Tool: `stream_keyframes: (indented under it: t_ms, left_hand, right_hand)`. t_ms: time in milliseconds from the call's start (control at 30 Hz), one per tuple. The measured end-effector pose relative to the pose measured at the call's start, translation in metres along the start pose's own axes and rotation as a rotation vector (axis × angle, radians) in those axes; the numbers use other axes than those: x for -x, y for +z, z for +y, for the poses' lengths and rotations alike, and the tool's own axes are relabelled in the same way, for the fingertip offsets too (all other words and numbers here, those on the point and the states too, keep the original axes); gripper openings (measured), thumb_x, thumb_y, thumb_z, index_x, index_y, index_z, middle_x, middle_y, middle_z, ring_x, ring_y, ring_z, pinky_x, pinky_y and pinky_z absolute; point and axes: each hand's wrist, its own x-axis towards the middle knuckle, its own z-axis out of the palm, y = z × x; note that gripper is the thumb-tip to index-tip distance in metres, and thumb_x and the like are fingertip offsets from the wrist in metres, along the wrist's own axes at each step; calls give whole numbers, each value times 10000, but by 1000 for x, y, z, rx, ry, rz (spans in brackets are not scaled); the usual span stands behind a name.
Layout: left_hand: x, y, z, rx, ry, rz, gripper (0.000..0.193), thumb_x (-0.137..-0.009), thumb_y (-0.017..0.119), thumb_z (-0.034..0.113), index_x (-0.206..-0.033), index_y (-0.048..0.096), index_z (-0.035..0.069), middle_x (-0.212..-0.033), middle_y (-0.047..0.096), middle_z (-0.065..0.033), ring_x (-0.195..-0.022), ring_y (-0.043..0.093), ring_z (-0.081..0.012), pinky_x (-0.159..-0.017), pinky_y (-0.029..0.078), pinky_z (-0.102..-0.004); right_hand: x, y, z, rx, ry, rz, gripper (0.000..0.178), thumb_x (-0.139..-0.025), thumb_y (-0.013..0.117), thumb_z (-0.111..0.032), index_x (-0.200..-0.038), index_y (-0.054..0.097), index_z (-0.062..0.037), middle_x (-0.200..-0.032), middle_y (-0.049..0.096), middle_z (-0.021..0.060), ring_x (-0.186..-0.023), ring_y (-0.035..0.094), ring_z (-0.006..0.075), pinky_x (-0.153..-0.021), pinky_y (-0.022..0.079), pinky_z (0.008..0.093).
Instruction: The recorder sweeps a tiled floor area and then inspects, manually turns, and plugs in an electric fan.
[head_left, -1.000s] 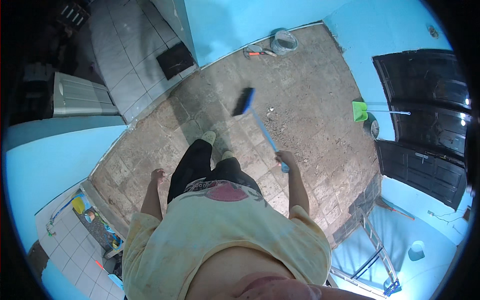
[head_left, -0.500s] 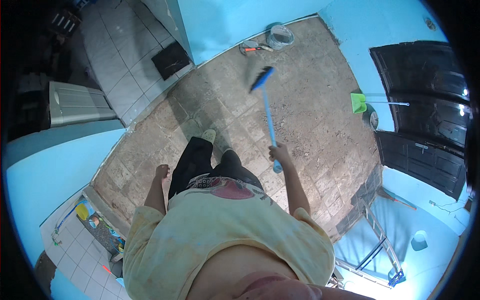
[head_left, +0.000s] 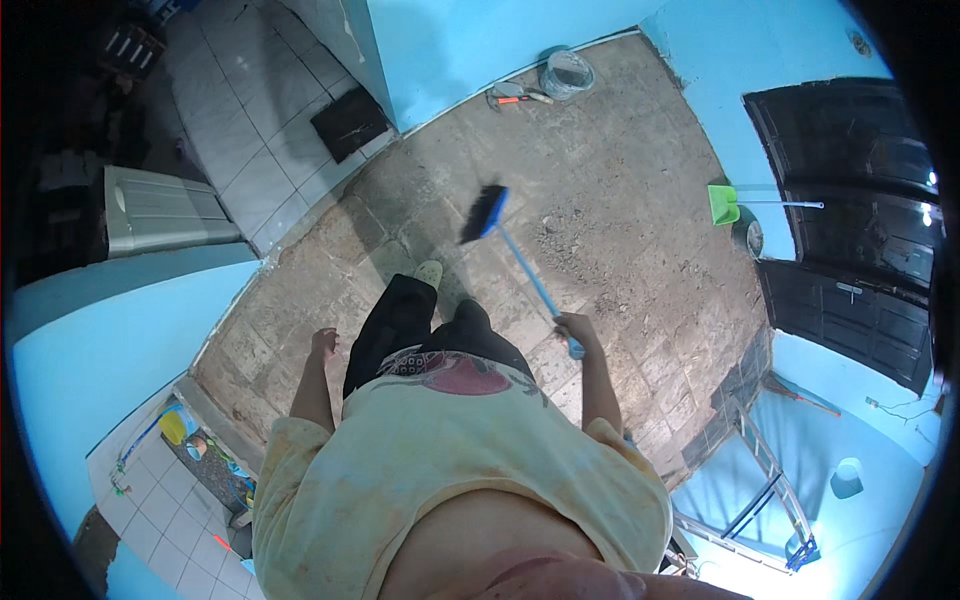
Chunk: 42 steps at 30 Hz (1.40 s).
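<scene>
My right hand (head_left: 574, 326) is closed around the upper part of a broom's light blue handle (head_left: 528, 272), whose end sticks out just below my fist. The broom head (head_left: 485, 214), blue with dark bristles, is out in front of my feet on the dusty tiled floor (head_left: 430, 190). Loose dirt and crumbs (head_left: 562, 240) are scattered to the right of the broom head. Down at my left side hangs my left hand (head_left: 325, 342), with nothing in it and its fingers loosely apart.
By the far wall are a bucket (head_left: 568, 75) and hand tools (head_left: 520, 96). A green dustpan (head_left: 722, 205) stands by the dark doors (head_left: 850, 190) on the right. A ladder (head_left: 770, 470) leans at the lower right. A dark mat (head_left: 349, 124) lies at the far-left doorway.
The broom head has swept left and nearer to my feet, and the handle now slants more. My right hand has moved slightly right and down. My left hand stays by my side.
</scene>
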Motion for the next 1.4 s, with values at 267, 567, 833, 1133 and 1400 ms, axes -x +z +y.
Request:
stream_keyframes:
  t_ms: [267, 567, 833, 1133, 1400]
  left_hand:
    - [0, -6, 11, -118, -98, -45, 244, -755, 442, 216, -964, 505, 105, -805, 538, -40, -600, 476, -125, -525, 371, -299]
    - [-34, -7, -7, -55, -85, -154, 238, -740, 447, 246, -906, 508, 86, -781, 529, -45, -666, 497, -168, -523, 372, -314]
    - [-4, -1, 37, -128, -53, -138, 281, -742, 443, 263, -957, 492, 88, -854, 533, -38, -757, 504, -171, -625, 391, -336]
    - [-9, -31, -2, 126, -53, -145, 238, -780, 427, 186, -1009, 477, 144, -874, 531, -18, -751, 487, -140, -660, 375, -298]
    - [-95, -44, -59, -340, 79, -316, 197, -784, 427, 176, -964, 502, 150, -745, 515, 13, -608, 475, -95, -528, 357, -249]
  right_hand:
    - [-52, -32, -16, 272, -212, 462, 129, -646, 522, -68, -624, 499, 58, -513, 521, 125, -404, 523, 178, -362, 423, 299]
    - [22, 91, -58, -78, -243, 7, 173, -726, 498, -66, -871, 478, 27, -548, 453, 52, -387, 420, 112, -336, 375, 237]
    - [-40, 104, -33, -660, 106, -373, 167, -786, 445, -154, -848, 419, -2, -563, 457, 38, -373, 417, 68, -301, 346, 164]
    - [-25, -31, -7, -447, 159, -25, 123, -775, 441, -151, -783, 432, -28, -578, 490, 71, -363, 429, 87, -296, 361, 191]
    - [-64, 28, -66, 100, -210, 476, 199, -650, 529, -80, -751, 453, 73, -506, 474, 107, -408, 502, 177, -338, 402, 261]
